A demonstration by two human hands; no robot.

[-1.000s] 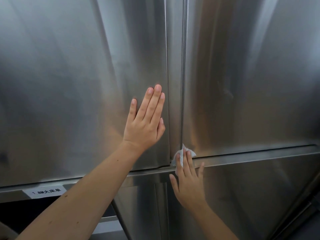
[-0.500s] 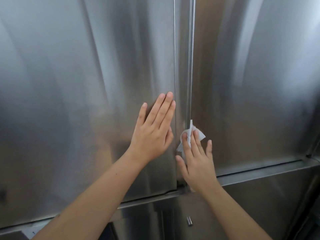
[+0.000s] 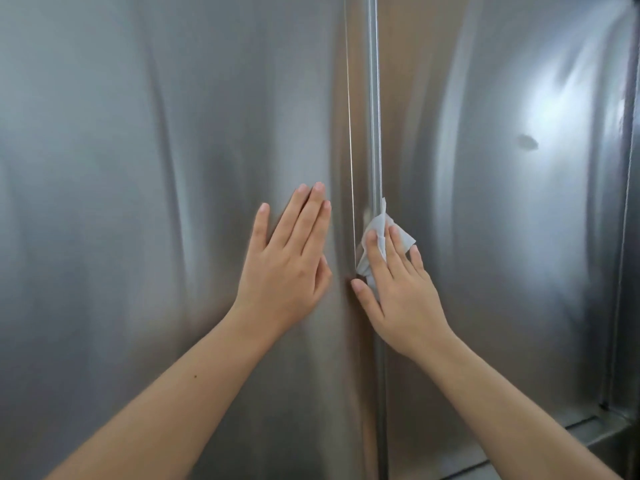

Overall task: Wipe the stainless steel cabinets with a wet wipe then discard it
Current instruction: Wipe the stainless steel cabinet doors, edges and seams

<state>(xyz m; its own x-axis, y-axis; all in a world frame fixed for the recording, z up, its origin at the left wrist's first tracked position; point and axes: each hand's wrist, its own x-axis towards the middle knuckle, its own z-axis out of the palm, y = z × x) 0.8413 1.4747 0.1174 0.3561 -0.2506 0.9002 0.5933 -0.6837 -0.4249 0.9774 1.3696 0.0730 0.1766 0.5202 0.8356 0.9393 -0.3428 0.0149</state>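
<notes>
Two stainless steel cabinet doors fill the view, the left door [image 3: 138, 202] and the right door [image 3: 502, 237], split by a vertical seam [image 3: 374, 98]. My left hand [image 3: 287, 265] lies flat on the left door just beside the seam, fingers straight and pointing up. My right hand [image 3: 398, 292] presses a crumpled white wet wipe [image 3: 381, 225] against the seam and the left edge of the right door with straight fingers. Part of the wipe is hidden under those fingers.
A dark smudge [image 3: 527, 142] marks the right door at the upper right. A horizontal ledge [image 3: 588, 429] runs under the right door at the bottom right. A vertical frame edge [image 3: 632, 237] bounds the right side.
My right hand has slid the wipe upward along the seam from the doors' lower edge. My left hand kept flat on the left door. The view has risen, so the lower shelf is out of sight.
</notes>
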